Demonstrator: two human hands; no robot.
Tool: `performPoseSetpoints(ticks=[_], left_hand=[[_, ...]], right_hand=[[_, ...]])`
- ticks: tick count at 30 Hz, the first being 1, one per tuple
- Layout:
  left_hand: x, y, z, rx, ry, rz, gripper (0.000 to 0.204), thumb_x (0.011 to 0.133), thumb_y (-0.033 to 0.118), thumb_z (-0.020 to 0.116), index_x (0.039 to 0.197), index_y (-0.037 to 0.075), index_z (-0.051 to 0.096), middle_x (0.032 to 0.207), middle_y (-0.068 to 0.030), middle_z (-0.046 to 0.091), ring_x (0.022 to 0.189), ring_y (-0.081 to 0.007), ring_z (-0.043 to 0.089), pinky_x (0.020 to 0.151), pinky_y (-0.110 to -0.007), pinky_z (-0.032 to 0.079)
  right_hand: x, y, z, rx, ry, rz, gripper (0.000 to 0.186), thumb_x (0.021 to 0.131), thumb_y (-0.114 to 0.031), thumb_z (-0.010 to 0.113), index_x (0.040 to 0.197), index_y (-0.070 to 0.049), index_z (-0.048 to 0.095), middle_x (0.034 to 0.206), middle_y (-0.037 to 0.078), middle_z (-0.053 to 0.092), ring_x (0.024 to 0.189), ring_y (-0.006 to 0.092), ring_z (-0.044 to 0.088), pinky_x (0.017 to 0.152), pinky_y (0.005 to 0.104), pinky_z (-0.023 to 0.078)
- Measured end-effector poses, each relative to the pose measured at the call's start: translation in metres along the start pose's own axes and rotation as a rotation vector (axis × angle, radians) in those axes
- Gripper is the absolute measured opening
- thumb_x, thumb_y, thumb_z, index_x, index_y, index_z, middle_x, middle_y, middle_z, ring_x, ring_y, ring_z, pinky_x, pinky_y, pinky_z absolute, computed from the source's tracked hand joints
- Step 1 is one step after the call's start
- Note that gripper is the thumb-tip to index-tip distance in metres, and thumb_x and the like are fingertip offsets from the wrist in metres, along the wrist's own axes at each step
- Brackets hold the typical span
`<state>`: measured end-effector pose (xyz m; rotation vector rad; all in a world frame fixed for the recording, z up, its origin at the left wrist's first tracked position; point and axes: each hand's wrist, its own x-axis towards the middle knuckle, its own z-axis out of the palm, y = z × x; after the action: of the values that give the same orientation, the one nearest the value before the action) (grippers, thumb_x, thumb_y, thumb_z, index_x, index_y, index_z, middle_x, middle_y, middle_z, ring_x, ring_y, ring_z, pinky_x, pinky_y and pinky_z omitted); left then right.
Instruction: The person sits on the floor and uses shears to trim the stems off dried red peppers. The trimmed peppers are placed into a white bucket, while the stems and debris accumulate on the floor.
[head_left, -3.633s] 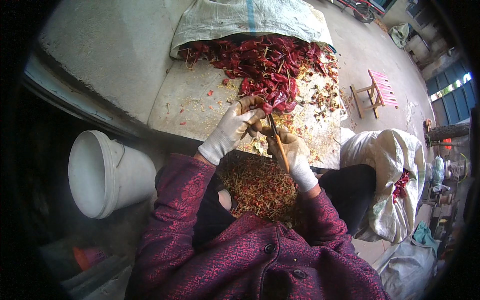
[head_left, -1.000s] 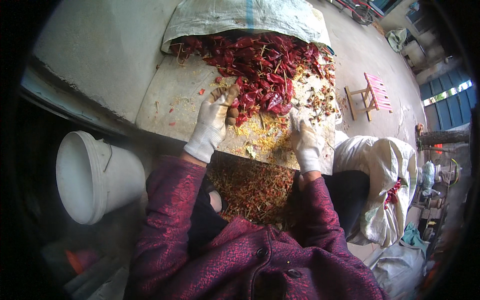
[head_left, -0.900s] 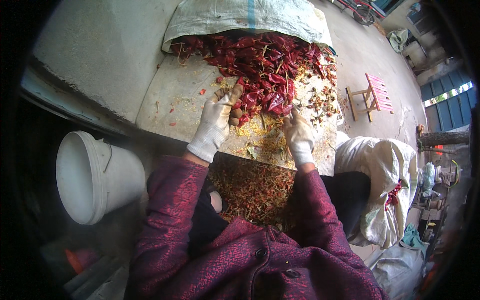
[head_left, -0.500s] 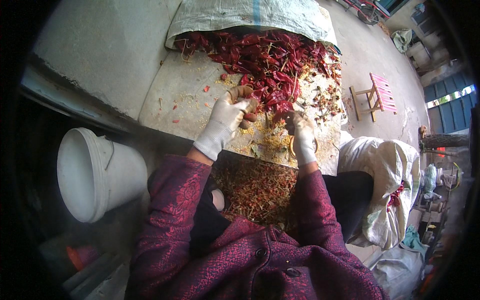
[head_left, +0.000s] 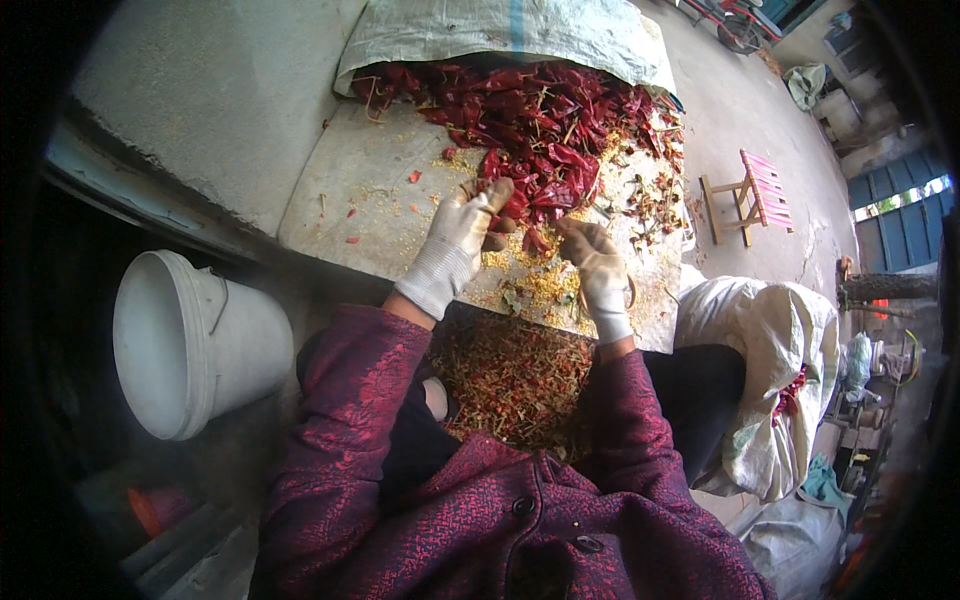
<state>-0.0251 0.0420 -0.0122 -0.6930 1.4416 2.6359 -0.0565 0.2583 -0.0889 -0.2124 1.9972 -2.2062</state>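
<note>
My left hand (head_left: 463, 236), in a stained white knit glove, is closed at the near edge of the dried red chili pile (head_left: 550, 175), fingers curled among the chilies; what it grips is partly hidden. To its right my right hand (head_left: 597, 275), gloved likewise, is closed on scissors, their orange handle loop (head_left: 628, 292) showing by the palm and the blades hard to see. Both hands are over a pale board (head_left: 340, 225) scattered with yellow seeds and stems. The chilies spill from under a white woven sack (head_left: 470, 30) at the board's far end.
A white bucket (head_left: 200, 350) lies tipped at left beside a wall (head_left: 210, 120). A heap of trimmings (head_left: 510, 385) is below the board between my legs. At right are a full sack (head_left: 760, 390), a pink folding stool (head_left: 765, 185) and clutter; a cycle (head_left: 740, 30) stands behind.
Since the earliest frame my hands have parted, and the scissors no longer show upright between them. Over the last second my left hand moved rightward and my right hand turned inward toward the chilies.
</note>
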Motion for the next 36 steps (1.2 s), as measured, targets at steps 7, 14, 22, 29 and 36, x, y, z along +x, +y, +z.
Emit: performPoseSetpoints(ticks=[7,14,22,29,36], left_hand=[[-0.008,0.007,0.006,0.606,-0.167,0.173,0.042,0.089,0.01,0.075,0.126,0.003,0.058,0.105,-0.0053,0.069,0.074,-0.0098,0.064,0.061,-0.023,0.055],[-0.013,-0.011,0.007,0.682,-0.557,0.337,0.048,0.091,0.006,0.073,0.134,-0.002,0.053,0.12,-0.008,0.065,0.107,-0.0141,0.063,0.09,-0.028,0.055],[-0.009,-0.011,0.009,0.743,-0.469,0.307,0.029,0.098,0.009,0.063,0.124,-0.002,0.057,0.11,-0.006,0.066,0.096,-0.0115,0.065,0.084,-0.027,0.054],[-0.027,-0.007,0.01,0.67,-0.516,0.081,0.028,0.098,0.013,0.06,0.122,-0.001,0.057,0.088,-0.0009,0.063,0.074,-0.009,0.06,0.063,-0.028,0.051],[-0.027,0.0,0.012,0.793,-0.669,0.226,0.024,0.099,0.016,0.058,0.116,-0.001,0.062,0.09,-0.002,0.066,0.075,-0.0066,0.059,0.065,-0.025,0.051]], right_hand=[[-0.01,-0.027,0.006,0.434,-0.14,0.116,0.05,0.095,-0.035,0.067,0.127,0.003,0.057,0.099,0.004,0.064,0.079,0.0115,0.055,0.076,0.0288,0.047],[-0.021,-0.057,0.018,0.668,-0.299,0.204,0.046,0.097,-0.033,0.062,0.127,0.003,0.058,0.093,0.001,0.061,0.078,0.0089,0.054,0.066,0.023,0.044],[-0.027,-0.096,0.03,0.259,-0.18,-0.152,0.06,0.1,-0.029,0.06,0.147,0.004,0.042,0.137,0.015,0.055,0.114,0.0194,0.056,0.093,0.0314,0.049],[-0.032,-0.094,0.045,-0.528,-0.047,-0.378,0.022,0.093,-0.011,0.07,0.113,-0.002,0.073,0.106,0.01,0.072,0.093,0.019,0.068,0.082,0.0273,0.052],[-0.04,-0.079,0.043,-0.191,0.093,-0.207,0.024,0.1,-0.023,0.064,0.105,-0.001,0.071,0.1,0.005,0.07,0.082,0.0134,0.061,0.071,0.0279,0.05]])
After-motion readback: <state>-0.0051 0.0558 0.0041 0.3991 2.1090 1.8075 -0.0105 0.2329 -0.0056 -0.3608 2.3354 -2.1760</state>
